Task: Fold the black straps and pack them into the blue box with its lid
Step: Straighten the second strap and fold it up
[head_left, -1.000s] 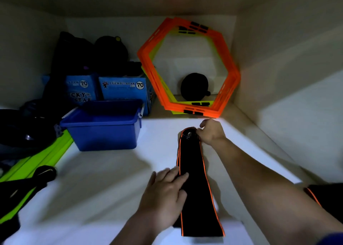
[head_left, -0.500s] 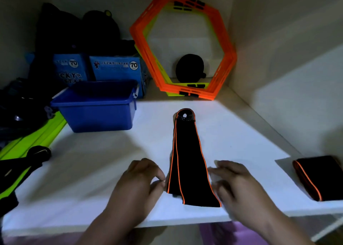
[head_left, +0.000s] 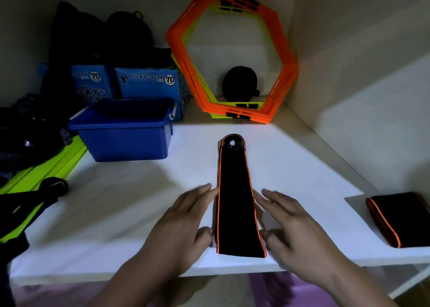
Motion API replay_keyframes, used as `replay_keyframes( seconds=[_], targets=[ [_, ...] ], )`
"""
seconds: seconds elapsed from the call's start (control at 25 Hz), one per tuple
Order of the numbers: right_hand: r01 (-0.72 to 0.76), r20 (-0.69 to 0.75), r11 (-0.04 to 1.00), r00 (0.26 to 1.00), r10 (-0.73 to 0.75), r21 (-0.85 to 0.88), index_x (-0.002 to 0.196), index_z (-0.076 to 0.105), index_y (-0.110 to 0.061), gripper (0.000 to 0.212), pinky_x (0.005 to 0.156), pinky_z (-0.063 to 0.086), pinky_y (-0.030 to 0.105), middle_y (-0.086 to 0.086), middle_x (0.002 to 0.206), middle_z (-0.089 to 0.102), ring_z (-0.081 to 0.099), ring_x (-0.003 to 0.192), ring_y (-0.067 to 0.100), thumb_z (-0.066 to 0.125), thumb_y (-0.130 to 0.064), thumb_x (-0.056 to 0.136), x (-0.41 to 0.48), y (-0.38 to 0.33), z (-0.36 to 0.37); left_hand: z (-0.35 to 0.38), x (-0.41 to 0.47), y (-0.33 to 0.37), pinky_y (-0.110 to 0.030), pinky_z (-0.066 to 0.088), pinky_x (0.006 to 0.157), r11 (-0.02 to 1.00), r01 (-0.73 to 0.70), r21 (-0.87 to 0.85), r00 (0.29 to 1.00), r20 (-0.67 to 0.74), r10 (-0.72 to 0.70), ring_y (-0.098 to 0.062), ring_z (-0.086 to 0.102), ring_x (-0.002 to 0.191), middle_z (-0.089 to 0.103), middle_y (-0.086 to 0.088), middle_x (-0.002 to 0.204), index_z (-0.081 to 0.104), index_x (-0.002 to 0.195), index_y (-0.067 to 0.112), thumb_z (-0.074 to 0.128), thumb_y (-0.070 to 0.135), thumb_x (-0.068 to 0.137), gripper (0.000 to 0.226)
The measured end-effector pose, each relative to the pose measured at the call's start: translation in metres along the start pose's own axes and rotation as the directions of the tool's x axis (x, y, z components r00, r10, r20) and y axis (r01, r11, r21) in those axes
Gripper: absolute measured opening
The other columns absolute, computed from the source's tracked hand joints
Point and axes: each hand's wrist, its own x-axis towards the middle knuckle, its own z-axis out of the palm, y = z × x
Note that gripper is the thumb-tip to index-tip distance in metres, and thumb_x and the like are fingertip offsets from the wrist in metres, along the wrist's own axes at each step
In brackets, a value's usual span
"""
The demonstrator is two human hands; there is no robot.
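Black strap (head_left: 235,202): probably soft, light, limp.
Left hand (head_left: 183,223) and right hand (head_left: 295,220) flank it, fingers straight; best grasped at near end.

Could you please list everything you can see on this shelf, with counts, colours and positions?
Long flat fabric strap: one, black with orange edging, laid out mid-shelf between the hands.
Folded fabric strap: one, black with orange edging, right end of the shelf.
Open plastic box: one, blue, left of the long strap, further back.
Printed cardboard cartons: two, blue, behind the box.
Hexagonal plastic frames: a stack, orange and yellow, leaning at the back wall.
Round object: one, black, behind the frames; too dark to identify.
Flat bars: count unclear, neon green, far left.
Shelf board: one, white.
Left hand: open, at the strap's left edge.
Right hand: open, at its right edge.
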Motion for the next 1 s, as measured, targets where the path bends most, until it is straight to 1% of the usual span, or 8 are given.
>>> replay_keyframes(
  seconds=[0.16,0.32,0.44,0.52,0.6,0.68,0.84,1.0],
  targets=[
    [0.276,0.254,0.961,0.931,-0.261,-0.021,0.157,0.03,-0.028,0.071,0.124,0.012,0.02,-0.014,0.167,0.014,0.001,0.155,-0.001,0.036,-0.031,0.087,0.017,0.011,-0.007,-0.007,0.023,-0.01,-0.021,0.007,0.124,0.948,-0.319,0.018,0.924,0.229,0.306,-0.004,0.002,0.155,0.012,0.011,0.168,0.023,0.158,0.026,0.038,0.023,0.092,0.068],
    [0.309,0.352,0.951,0.89,-0.29,0.001,0.157,0.029,-0.03,0.069,0.124,0.011,0.018,-0.016,0.166,0.017,0.005,0.153,-0.005,0.039,-0.039,0.089,0.026,0.016,-0.01,-0.005,0.03,-0.019,-0.016,0.013,0.122,0.954,-0.295,-0.046,0.905,0.306,0.295,0.005,0.011,0.151,0.021,0.017,0.165,0.029,0.156,0.033,0.035,0.028,0.093,0.064],
    [0.308,0.319,0.951,0.904,-0.286,-0.021,0.154,0.037,-0.032,0.068,0.121,0.015,0.015,-0.021,0.163,0.024,0.016,0.15,-0.008,0.049,-0.048,0.09,0.029,0.015,-0.008,-0.005,0.029,-0.012,-0.016,0.023,0.119,0.97,-0.233,-0.062,0.939,0.244,0.241,0.007,0.025,0.146,0.034,0.024,0.159,0.04,0.151,0.037,0.037,0.033,0.096,0.055],
    [0.277,0.196,0.959,0.939,-0.283,0.059,0.141,0.057,-0.031,0.051,0.115,0.031,0.018,-0.017,0.15,0.052,0.039,0.142,-0.002,0.056,-0.049,0.093,0.031,0.015,-0.003,-0.004,0.03,-0.006,-0.02,0.035,0.112,0.985,-0.163,-0.057,0.966,0.193,0.171,0.006,0.042,0.136,0.051,0.023,0.147,0.051,0.143,0.037,0.035,0.041,0.097,0.049],
    [0.184,0.134,0.961,0.968,-0.214,0.207,0.118,0.071,-0.027,0.032,0.1,0.045,0.024,-0.006,0.118,0.072,0.057,0.122,0.012,0.056,-0.045,0.096,0.034,0.015,-0.001,-0.004,0.031,-0.002,-0.029,0.049,0.086,0.992,-0.047,-0.115,0.988,0.139,0.063,-0.002,0.063,0.098,0.071,0.015,0.106,0.064,0.117,0.029,0.044,0.043,0.099,0.03],
    [0.053,0.147,0.952,0.984,-0.101,0.302,0.106,0.072,-0.027,0.033,0.092,0.047,0.027,-0.002,0.098,0.07,0.058,0.108,0.013,0.05,-0.049,0.095,0.038,0.014,-0.002,-0.004,0.034,0.0,-0.03,0.044,0.065,0.964,0.067,-0.257,0.996,0.077,-0.049,-0.009,0.058,0.069,0.064,0.009,0.073,0.063,0.094,0.026,0.053,0.04,0.097,0.017],
    [-0.109,0.134,0.905,0.989,0.059,0.41,0.076,0.058,-0.009,0.049,0.074,0.047,0.039,0.001,0.071,0.059,0.051,0.074,0.016,0.05,-0.055,0.092,0.049,0.01,0.003,-0.003,0.042,-0.001,-0.038,0.05,0.071,0.915,0.222,-0.336,0.974,0.042,-0.22,-0.013,0.066,0.075,0.075,0.006,0.078,0.067,0.085,0.022,0.058,0.043,0.09,0.023],
    [-0.227,0.086,0.829,0.973,0.214,0.511,0.067,0.049,-0.009,0.043,0.062,0.035,0.034,-0.003,0.059,0.043,0.039,0.058,0.013,0.063,-0.041,0.092,0.059,0.007,0.01,0.0,0.052,0.002,-0.037,0.048,0.067,0.871,0.318,-0.374,0.943,0.027,-0.333,-0.016,0.063,0.068,0.073,0.0,0.071,0.07,0.082,0.018,0.064,0.044,0.082,0.026]
  ],
)
